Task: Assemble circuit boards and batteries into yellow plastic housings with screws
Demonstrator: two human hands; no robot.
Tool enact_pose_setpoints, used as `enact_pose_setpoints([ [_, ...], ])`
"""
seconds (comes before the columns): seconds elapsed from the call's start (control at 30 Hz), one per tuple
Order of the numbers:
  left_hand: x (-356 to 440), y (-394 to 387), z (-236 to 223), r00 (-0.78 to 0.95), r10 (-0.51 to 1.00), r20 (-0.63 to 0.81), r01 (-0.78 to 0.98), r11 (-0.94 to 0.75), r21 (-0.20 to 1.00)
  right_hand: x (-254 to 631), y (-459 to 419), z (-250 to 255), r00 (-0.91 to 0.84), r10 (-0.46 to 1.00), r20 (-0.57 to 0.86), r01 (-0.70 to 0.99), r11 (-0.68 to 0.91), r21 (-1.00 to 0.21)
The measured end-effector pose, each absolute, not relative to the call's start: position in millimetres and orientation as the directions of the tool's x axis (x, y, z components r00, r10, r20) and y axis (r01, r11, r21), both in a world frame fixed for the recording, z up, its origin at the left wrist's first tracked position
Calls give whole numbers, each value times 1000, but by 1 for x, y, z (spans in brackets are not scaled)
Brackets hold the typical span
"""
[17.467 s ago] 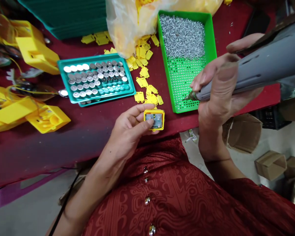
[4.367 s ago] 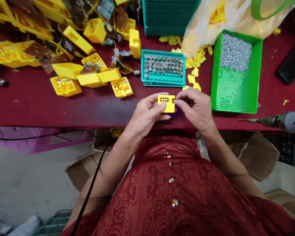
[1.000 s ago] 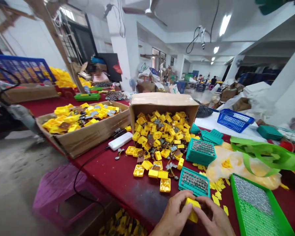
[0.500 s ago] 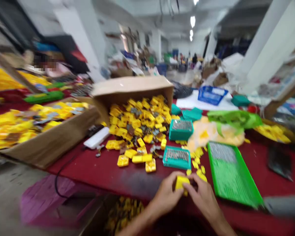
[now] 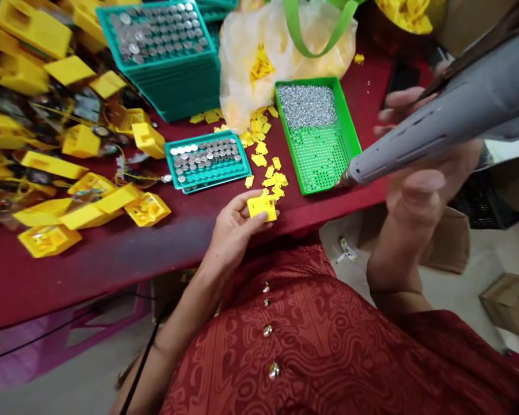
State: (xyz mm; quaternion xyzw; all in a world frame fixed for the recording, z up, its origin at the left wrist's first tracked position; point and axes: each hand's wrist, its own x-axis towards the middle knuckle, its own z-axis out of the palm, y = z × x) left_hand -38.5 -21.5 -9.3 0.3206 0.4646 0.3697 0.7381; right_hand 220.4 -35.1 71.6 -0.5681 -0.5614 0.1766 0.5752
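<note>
My left hand (image 5: 237, 222) pinches a small yellow plastic casing (image 5: 259, 208) above the table's front edge, thumb on its upper face. At the right, my right hand (image 5: 432, 167) is around a grey electric screwdriver (image 5: 441, 115), fingers apart on the far side and thumb on the near side. The fingers are stretched out, not wrapped round the tool, which hides part of the palm. The screwdriver's tip is at the near right corner of a green tray (image 5: 318, 155) with many small silver screws (image 5: 309, 105). Small yellow plastic pieces (image 5: 262, 148) lie scattered beyond my left hand.
A teal tray (image 5: 210, 161) with round silver parts lies left of the loose pieces. Behind it rises a stack of teal trays (image 5: 173, 80). Yellow casings with wires (image 5: 60, 167) are heaped at the left. A plastic bag (image 5: 242, 69) stands behind the green tray.
The view has swung down and to the right. My right hand has left the yellow casing and moved right to the screwdriver; the casing stays in my left hand.
</note>
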Motion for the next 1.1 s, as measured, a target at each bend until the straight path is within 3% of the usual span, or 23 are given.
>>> enact_pose_setpoints([
  [0.13, -31, -21, -9, 312, 830, -461, -239, 539, 808, 208, -3, 64, 200, 755, 624, 362, 535, -764],
  [0.3, -26, -18, -9, 311, 831, -461, -221, 535, 815, 193, 10, 53, 350, 773, 529, 522, 308, -795],
  [0.47, -18, -16, -12, 320, 829, -459, -214, 535, 817, 186, 22, 25, 433, 745, 508, 237, 449, -861],
  [0.53, -17, -16, -12, 323, 824, -465, -214, 542, 812, 184, 26, 18, 435, 739, 515, 206, 475, -855],
  [0.73, -16, -16, -9, 307, 820, -483, -232, 556, 798, 183, 29, 15, 414, 773, 481, 505, 245, -828],
  [0.9, -16, -16, -7, 313, 821, -478, -230, 554, 800, 182, 30, 14, 399, 773, 492, 435, 313, -844],
  [1.1, -16, -13, -5, 312, 820, -479, -222, 554, 803, 181, 32, 12, 440, 781, 443, 500, 196, -843],
])
